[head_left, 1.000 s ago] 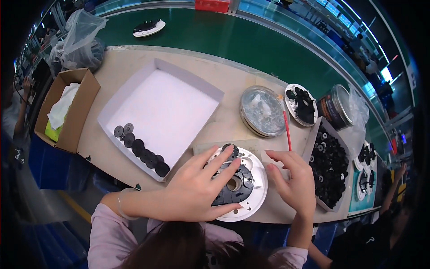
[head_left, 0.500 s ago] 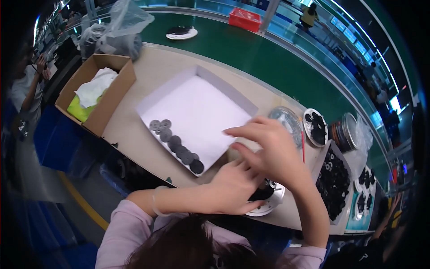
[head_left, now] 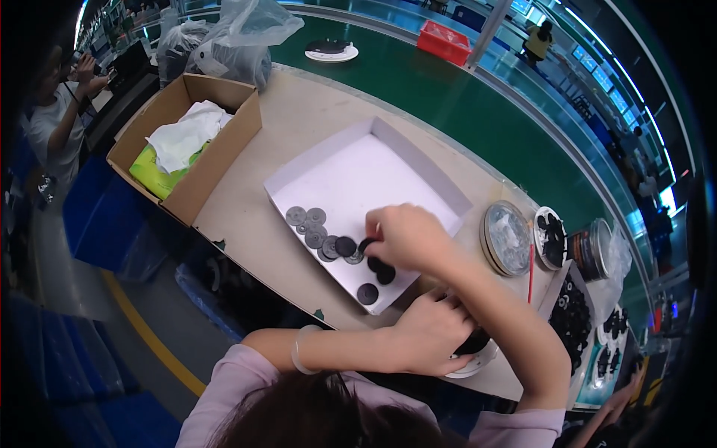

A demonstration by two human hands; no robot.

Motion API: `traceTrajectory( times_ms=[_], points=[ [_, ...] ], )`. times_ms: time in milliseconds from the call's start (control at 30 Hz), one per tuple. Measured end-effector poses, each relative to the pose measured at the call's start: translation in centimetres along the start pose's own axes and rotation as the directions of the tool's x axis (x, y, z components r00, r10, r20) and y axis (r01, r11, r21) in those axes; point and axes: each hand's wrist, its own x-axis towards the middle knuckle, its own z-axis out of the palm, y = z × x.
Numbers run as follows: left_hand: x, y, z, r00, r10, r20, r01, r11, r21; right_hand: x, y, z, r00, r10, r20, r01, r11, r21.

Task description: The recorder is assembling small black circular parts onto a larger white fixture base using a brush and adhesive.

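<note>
A shallow white tray point(head_left: 351, 172) lies on the beige bench, with a row of several dark round discs point(head_left: 317, 233) along its near side. My right hand point(head_left: 407, 237) reaches across into the tray, its fingertips closed on a dark disc point(head_left: 366, 246) at the row's right end. Two more discs point(head_left: 377, 280) lie just below it. My left hand point(head_left: 433, 332) lies over a white round fixture point(head_left: 478, 360) at the bench's front edge and grips it. The black part on the fixture is mostly hidden under that hand.
A cardboard box point(head_left: 187, 142) with white and green material stands at left, plastic bags point(head_left: 231, 37) behind it. Right of the tray are a round metal tin point(head_left: 508, 237), a dish of black parts point(head_left: 551, 237), a red pencil point(head_left: 531, 272) and a tray of black parts point(head_left: 571, 321). Behind runs a green conveyor point(head_left: 418, 82). Another person point(head_left: 56, 112) stands far left.
My right hand left the fixture and moved left into the white tray, down to the disc row. My left hand stayed on the fixture. My head turned left.
</note>
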Motion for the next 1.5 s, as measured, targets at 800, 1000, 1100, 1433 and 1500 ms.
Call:
traceTrajectory(
  times_ms=[800,1000,1100,1433,1500],
  points=[
    [0.9,1.0,-0.9,0.999,-0.019,-0.040,0.022,0.998,0.054,-18.1,9.0,-0.3,0.846,0.530,0.058,-0.187,0.193,0.963],
    [0.9,0.9,-1.0,1.000,-0.017,-0.018,0.017,1.000,-0.005,-16.6,10.1,0.9,0.904,0.386,0.182,-0.248,0.128,0.960],
    [0.8,0.9,-0.7,0.998,-0.019,-0.058,0.016,0.998,-0.053,-16.6,10.7,0.9,0.900,0.383,0.210,-0.294,0.176,0.939],
    [1.4,1.4,-1.3,0.995,0.018,0.096,-0.034,0.985,0.169,-16.1,10.3,1.1,0.891,0.384,0.240,-0.307,0.123,0.944],
    [1.6,1.5,-1.3,0.995,0.014,0.098,-0.030,0.986,0.162,-16.2,10.3,1.2,0.892,0.387,0.233,-0.298,0.117,0.947]
  ],
)
